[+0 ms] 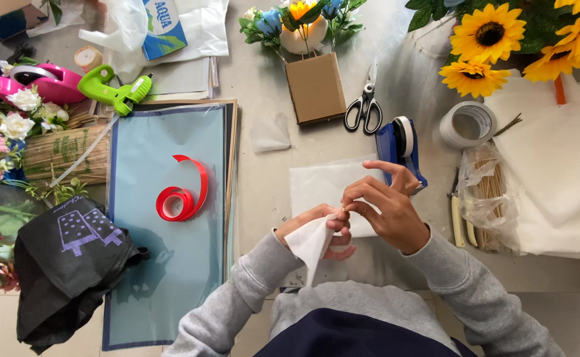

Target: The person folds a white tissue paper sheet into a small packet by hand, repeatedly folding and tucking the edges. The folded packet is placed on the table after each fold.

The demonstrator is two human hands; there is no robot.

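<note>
A: Head cam, left hand (320,228)?
B: Fingers curled round folded white tissue sheet (311,244), held over table edge (263,192), nr chest.
A: Right hand (386,211)?
B: Thumb + fingertips pinched on sheet's top corner; index out straight, by blue tape dispenser (401,149).

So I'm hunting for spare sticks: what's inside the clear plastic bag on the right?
The clear plastic bag holds a bundle of thin wooden sticks, seen through the film. Its crumpled folds hide their ends and anything underneath.

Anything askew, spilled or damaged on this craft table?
Nothing spilled or damaged. The red ribbon lies partly uncoiled on the blue sheet; both hands pinch a folded white paper.
</note>
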